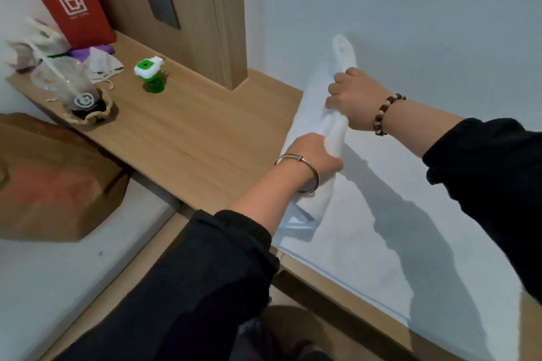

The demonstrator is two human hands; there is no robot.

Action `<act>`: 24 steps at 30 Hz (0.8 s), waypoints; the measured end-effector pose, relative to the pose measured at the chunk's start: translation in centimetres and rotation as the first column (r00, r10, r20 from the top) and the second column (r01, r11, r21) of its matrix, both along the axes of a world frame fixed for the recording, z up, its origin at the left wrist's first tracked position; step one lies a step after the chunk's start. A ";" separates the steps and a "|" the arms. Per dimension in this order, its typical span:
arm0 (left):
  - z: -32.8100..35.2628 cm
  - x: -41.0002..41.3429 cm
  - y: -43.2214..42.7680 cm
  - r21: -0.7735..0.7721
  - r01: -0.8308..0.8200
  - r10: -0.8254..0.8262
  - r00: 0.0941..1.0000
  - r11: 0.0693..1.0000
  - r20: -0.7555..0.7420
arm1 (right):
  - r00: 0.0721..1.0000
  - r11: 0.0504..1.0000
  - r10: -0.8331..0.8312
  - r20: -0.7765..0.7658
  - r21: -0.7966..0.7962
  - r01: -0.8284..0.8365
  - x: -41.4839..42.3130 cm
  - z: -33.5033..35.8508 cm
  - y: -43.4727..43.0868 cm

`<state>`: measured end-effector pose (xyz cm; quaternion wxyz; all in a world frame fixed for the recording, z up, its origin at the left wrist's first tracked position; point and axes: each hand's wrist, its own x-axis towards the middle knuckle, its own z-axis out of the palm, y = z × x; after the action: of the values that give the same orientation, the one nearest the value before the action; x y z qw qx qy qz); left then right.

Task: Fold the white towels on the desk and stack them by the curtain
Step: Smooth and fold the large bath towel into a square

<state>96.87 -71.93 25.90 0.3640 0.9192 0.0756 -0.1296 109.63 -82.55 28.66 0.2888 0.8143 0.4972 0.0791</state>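
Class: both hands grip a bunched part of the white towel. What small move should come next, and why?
Probably carry the gripped part across and lay it flat. The left hand and right hand hold the white towel bunched and lifted, while the rest lies spread on the desk, so the fold looks unfinished.

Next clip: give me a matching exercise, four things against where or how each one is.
Things:
1 towel
2 red bag
3 cup
4 brown bag

Places or states:
a has a straw in it
b off the desk, lower left
c gripped by the left hand and the right hand
d upright at the desk's back

Pairs: 1-c, 2-d, 3-a, 4-b.
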 end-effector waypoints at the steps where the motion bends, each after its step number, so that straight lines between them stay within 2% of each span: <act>1: -0.1 -0.3 -2.5 -0.004 0.007 -0.007 1.000 1.000 0.015 | 1.000 1.000 -0.010 -0.002 0.005 0.010 -0.3 0.2 -2.4; 3: -1.2 -1.4 -7.8 0.016 -0.007 0.006 0.999 1.000 0.047 | 1.000 1.000 -0.009 0.015 0.007 0.009 -1.2 -0.1 -7.3; 5: -3.5 -2.9 -13.1 0.103 -0.017 0.013 0.999 0.995 0.045 | 1.000 1.000 -0.011 -0.005 0.026 0.011 -2.7 -1.7 -11.9; 7: -6.5 -5.1 -17.4 0.210 0.051 -0.035 0.996 0.976 -0.078 | 0.997 0.998 -0.055 -0.049 -0.031 0.054 -4.1 -4.6 -16.0; 9: -9.6 -7.4 -20.4 0.291 0.182 -0.108 0.962 0.939 -0.250 | 0.958 0.958 -0.235 -0.163 -0.204 0.200 -5.5 -8.5 -19.3; 11: -11.8 -8.6 -21.5 0.353 0.251 -0.163 0.952 0.901 -0.260 | 0.831 0.886 -0.454 -0.320 -0.260 0.384 -6.8 -11.4 -21.4; 14: -12.6 -8.2 -20.0 0.353 0.275 -0.206 0.953 0.894 -0.220 | 0.713 0.833 -0.537 -0.451 -0.148 0.533 -7.7 -13.2 -22.2; 17: -12.4 -7.0 -15.9 0.406 0.374 -0.316 0.926 0.834 -0.204 | 0.681 0.800 -0.565 -0.466 -0.109 0.590 -8.5 -13.1 -21.2; 19: -12.1 -6.3 -12.6 0.465 0.437 -0.386 0.899 0.770 -0.206 | 0.685 0.793 -0.573 -0.450 -0.091 0.603 -9.5 -12.8 -19.7; 22: -11.5 -5.3 -7.6 0.577 0.531 -0.478 0.840 0.620 -0.259 | 0.705 0.798 -0.560 -0.435 -0.054 0.601 -11.7 -12.3 -16.6; 24: -11.4 -4.7 -4.5 0.642 0.541 -0.494 0.825 0.544 -0.276 | 0.709 0.796 -0.555 -0.434 -0.029 0.605 -13.4 -12.3 -14.3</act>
<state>92.18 -76.47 14.53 -0.0664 0.9622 -0.1444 -0.2210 96.24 -96.81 16.38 0.1373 0.9414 0.2603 -0.1645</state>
